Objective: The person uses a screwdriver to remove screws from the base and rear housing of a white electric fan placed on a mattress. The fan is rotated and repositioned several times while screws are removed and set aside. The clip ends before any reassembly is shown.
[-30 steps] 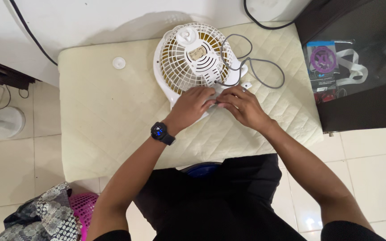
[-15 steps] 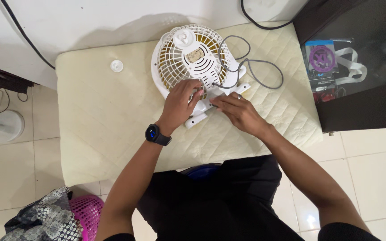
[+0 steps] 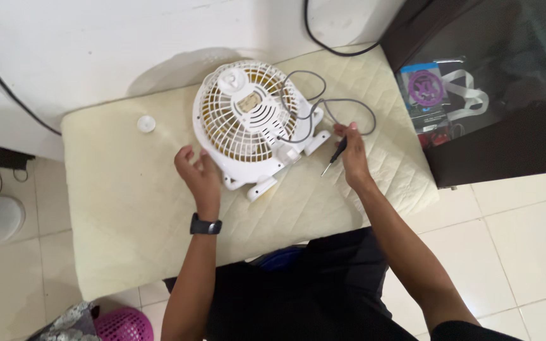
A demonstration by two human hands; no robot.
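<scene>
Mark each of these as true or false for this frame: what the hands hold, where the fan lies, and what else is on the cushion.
1. The right hand holds a screwdriver. True.
2. The left hand grips the grey cord. False: it rests open beside the fan.
3. The fan lies flat on the cream cushion. True.
4. The small white cap sits on the fan's grille. False: it lies apart on the cushion.
</scene>
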